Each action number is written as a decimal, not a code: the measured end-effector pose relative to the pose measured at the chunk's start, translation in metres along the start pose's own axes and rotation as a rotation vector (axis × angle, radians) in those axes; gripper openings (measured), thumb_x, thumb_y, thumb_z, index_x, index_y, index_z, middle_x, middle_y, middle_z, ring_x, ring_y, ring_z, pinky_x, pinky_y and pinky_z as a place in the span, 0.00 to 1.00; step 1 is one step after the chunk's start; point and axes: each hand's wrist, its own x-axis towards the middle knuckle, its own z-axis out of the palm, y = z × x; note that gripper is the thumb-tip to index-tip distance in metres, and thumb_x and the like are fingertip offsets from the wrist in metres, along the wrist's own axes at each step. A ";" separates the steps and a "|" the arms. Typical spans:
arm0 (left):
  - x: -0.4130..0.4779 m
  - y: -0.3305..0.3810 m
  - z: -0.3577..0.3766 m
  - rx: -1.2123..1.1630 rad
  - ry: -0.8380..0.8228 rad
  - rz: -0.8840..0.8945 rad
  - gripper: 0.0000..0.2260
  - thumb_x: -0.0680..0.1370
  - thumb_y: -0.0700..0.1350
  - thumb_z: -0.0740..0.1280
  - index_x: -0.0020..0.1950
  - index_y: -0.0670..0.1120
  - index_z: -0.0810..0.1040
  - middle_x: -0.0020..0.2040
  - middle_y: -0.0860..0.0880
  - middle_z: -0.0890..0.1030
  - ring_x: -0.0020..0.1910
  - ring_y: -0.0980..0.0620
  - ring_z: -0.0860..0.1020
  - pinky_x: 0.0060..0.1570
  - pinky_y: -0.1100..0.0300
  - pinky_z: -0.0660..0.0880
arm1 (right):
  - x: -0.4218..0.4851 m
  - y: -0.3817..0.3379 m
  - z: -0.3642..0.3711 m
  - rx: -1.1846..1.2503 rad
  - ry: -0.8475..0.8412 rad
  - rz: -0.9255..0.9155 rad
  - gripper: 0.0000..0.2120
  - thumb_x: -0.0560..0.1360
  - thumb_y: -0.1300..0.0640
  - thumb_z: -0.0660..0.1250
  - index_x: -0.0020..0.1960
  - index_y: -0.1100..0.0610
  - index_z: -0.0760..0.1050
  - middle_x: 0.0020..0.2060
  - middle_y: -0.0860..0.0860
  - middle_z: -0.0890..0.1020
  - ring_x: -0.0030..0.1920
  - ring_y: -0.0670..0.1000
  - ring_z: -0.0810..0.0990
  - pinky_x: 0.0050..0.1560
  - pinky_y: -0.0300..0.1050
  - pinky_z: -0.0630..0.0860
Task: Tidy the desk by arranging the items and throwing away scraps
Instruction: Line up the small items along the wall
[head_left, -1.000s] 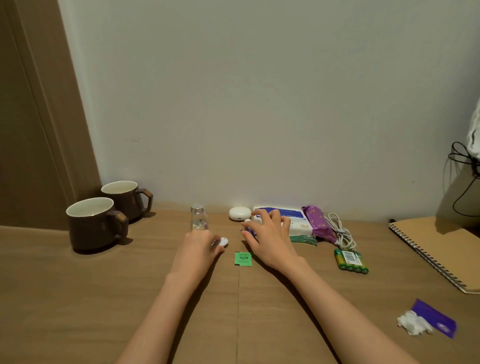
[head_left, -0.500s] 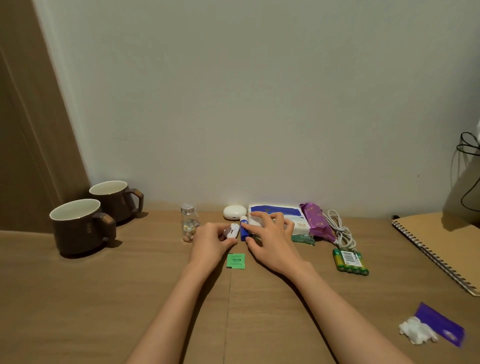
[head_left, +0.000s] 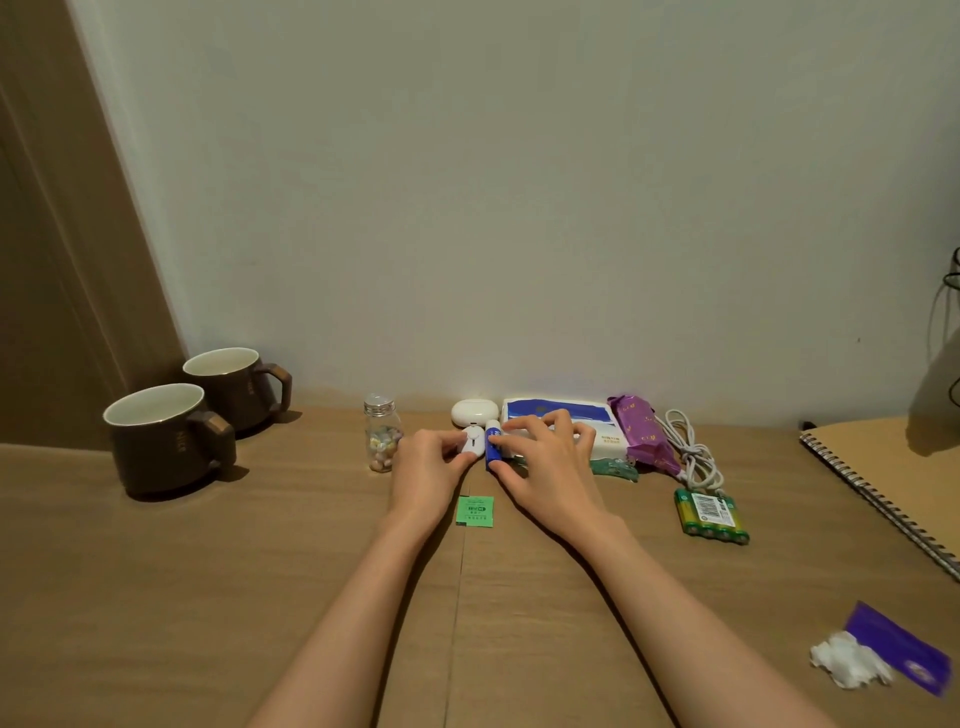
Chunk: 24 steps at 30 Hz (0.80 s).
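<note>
My left hand (head_left: 426, 470) pinches a small white gadget (head_left: 472, 444) on the wooden desk (head_left: 260, 597), close to the wall. Right beside it my right hand (head_left: 545, 462) pinches a blue stick with a white cap (head_left: 492, 451), which lies against a white and blue tissue pack (head_left: 582, 421). A white earbud case (head_left: 472, 411) sits just behind both. A green paper scrap (head_left: 475, 510) lies between my wrists. A crumpled white tissue (head_left: 849, 660) and a purple wrapper (head_left: 898, 649) lie at the front right.
Two brown mugs (head_left: 166, 436) stand at the back left. A small glass bottle of beads (head_left: 383, 440) is left of my left hand. A purple packet (head_left: 644, 431), a white cable (head_left: 693, 452), green batteries (head_left: 710, 517) and a spiral notebook (head_left: 904, 488) lie to the right.
My left hand has carried the white gadget back toward the wall, next to the blue stick. My right hand has set the stick alongside the tissue pack.
</note>
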 end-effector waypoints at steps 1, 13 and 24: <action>0.000 0.001 0.000 0.001 0.007 0.006 0.15 0.73 0.46 0.71 0.59 0.45 0.80 0.54 0.48 0.83 0.52 0.55 0.81 0.52 0.59 0.77 | 0.000 0.000 0.000 0.002 0.005 0.000 0.17 0.77 0.44 0.62 0.64 0.43 0.74 0.64 0.43 0.73 0.64 0.51 0.63 0.62 0.51 0.55; -0.022 0.000 -0.028 0.104 0.178 0.062 0.07 0.73 0.56 0.68 0.42 0.53 0.78 0.39 0.56 0.81 0.36 0.57 0.79 0.36 0.55 0.78 | -0.004 0.001 -0.003 0.107 0.107 0.048 0.13 0.77 0.48 0.63 0.61 0.45 0.77 0.61 0.43 0.77 0.61 0.47 0.69 0.59 0.46 0.56; -0.026 -0.030 -0.055 -0.028 0.265 -0.260 0.28 0.68 0.52 0.75 0.64 0.47 0.72 0.61 0.45 0.73 0.58 0.46 0.74 0.56 0.53 0.72 | -0.033 -0.017 -0.014 0.163 -0.072 -0.181 0.20 0.73 0.35 0.58 0.59 0.41 0.77 0.56 0.37 0.79 0.54 0.44 0.66 0.54 0.44 0.58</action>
